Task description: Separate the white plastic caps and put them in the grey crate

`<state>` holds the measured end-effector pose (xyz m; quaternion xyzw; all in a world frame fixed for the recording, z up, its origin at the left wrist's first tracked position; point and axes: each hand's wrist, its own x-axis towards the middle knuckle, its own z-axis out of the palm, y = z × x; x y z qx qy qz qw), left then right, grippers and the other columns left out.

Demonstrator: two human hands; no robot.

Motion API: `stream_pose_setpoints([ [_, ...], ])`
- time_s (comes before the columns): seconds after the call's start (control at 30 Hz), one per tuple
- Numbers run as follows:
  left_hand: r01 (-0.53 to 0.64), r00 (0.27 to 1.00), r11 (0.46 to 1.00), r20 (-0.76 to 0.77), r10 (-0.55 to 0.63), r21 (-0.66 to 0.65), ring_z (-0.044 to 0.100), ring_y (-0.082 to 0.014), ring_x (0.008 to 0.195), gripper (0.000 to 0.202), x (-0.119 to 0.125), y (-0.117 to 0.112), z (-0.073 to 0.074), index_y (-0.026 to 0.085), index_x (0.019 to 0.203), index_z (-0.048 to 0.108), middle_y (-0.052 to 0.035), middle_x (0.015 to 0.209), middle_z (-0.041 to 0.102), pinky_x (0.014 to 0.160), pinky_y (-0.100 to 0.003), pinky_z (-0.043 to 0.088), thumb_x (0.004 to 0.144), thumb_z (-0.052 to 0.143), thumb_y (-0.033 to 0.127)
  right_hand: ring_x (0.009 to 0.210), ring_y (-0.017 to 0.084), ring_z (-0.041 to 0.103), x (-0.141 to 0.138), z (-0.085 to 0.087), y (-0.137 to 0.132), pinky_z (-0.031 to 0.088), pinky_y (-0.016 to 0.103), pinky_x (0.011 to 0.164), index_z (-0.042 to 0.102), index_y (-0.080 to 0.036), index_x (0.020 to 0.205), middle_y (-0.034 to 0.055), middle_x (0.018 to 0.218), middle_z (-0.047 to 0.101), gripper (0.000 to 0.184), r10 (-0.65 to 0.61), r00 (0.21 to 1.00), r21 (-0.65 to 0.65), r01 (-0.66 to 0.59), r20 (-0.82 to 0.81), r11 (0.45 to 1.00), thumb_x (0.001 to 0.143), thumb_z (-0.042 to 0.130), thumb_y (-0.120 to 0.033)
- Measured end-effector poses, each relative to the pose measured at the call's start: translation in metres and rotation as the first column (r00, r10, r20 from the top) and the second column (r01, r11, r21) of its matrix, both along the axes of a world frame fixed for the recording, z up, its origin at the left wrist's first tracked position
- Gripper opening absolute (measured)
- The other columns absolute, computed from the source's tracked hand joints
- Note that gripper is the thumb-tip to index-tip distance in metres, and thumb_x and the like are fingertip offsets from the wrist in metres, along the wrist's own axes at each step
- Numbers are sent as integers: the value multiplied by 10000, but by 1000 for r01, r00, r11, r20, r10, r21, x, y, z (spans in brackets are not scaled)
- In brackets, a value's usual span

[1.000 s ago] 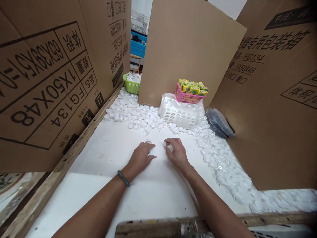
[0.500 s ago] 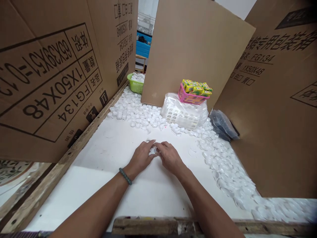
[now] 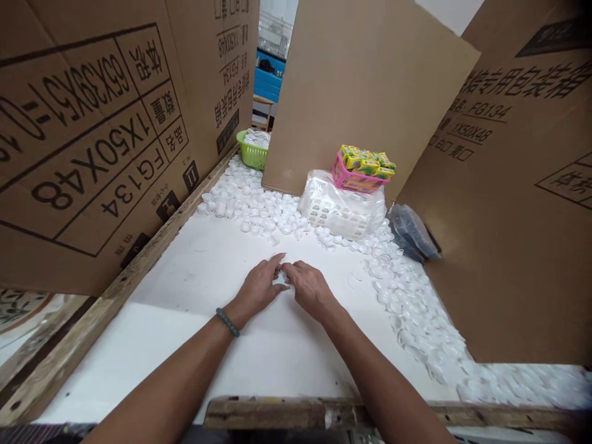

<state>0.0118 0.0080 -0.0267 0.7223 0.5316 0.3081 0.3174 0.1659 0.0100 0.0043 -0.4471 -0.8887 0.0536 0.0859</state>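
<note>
Over the middle of the white tabletop (image 3: 194,271), my two hands meet around a small white plastic piece (image 3: 283,277), mostly hidden by the fingers. My left hand (image 3: 259,285), a dark bead bracelet (image 3: 228,322) on its wrist, curls round the piece from the left, index finger and thumb reaching past it. From the right, my right hand (image 3: 309,288) bends its fingers down onto the same piece in a pinch. Loose white pieces (image 3: 272,213) of a similar look lie beyond the hands, and more white pieces (image 3: 402,302) spread along the right side.
Cardboard sheets (image 3: 370,80) wall the table at the back and both sides. A clear plastic bag (image 3: 340,213) carries a pink basket (image 3: 358,180) of yellow boxes. A green basket (image 3: 252,157) stands back left, dark plastic bags (image 3: 411,233) right. Wooden beams (image 3: 272,414) edge the table.
Both hands have shifted slightly left in the picture. My right fingers have closed further over the small white piece, which shows less now. The camera view has shifted slightly.
</note>
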Motion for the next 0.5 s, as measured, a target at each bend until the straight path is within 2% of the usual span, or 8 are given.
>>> stream_pose_setpoints([
  [0.07,35,999,999,38,-35,-6,550,-179,824,527,-2,1,3,237,1217,511,-25,892,604,761,-292,440,711,644,299,782,153,551,4,-6,-1,418,240,665,544,-201,936,31,806,625,244,-106,980,-60,97,-168,993,795,430,-38],
  [0.1,58,996,998,75,-56,-24,551,-171,799,467,-3,2,5,237,1151,563,-17,874,610,741,-280,440,701,654,320,774,146,566,6,-8,-2,436,242,676,547,-205,928,24,811,627,197,-177,941,-121,147,-290,982,811,446,-82],
  [0.17,89,981,991,179,-71,-97,552,-147,715,364,-5,4,8,214,1009,633,1,787,612,663,-249,435,685,660,378,729,135,592,11,-10,-3,472,248,669,549,-202,927,8,785,623,131,-324,805,-309,185,-497,933,832,466,-167],
  [0.23,100,957,970,288,-33,-221,539,-125,601,360,-8,5,11,173,921,642,17,655,589,559,-226,411,672,655,433,682,133,603,16,-6,-3,494,256,643,569,-188,920,0,723,609,140,-414,712,-456,147,-568,878,852,456,-236],
  [0.3,108,938,928,346,24,-356,505,-109,490,383,-10,7,12,141,876,619,32,535,551,477,-217,379,653,663,450,717,141,606,19,1,-5,497,272,667,609,-185,938,17,764,622,178,-382,743,-454,118,-550,883,857,470,-261],
  [0.37,99,932,880,353,82,-464,473,-97,419,386,-10,7,13,131,851,591,43,471,531,433,-214,369,620,692,423,813,153,597,21,7,-7,485,288,724,626,-223,1016,36,926,632,209,-263,826,-351,85,-498,932,826,548,-261],
  [0.43,72,935,851,333,125,-519,472,-93,401,365,-9,7,14,135,817,573,44,454,535,418,-211,382,592,715,386,877,159,580,21,8,-10,474,285,740,620,-272,1064,31,1021,610,284,-133,892,-274,11,-432,962,783,621,-232],
  [0.5,42,937,836,312,157,-547,493,-96,409,344,-8,7,15,141,791,561,37,464,557,416,-211,403,581,722,360,866,152,575,19,5,-11,471,262,706,637,-280,1028,23,970,607,267,-52,921,-246,-48,-385,968,778,628,-189],
])
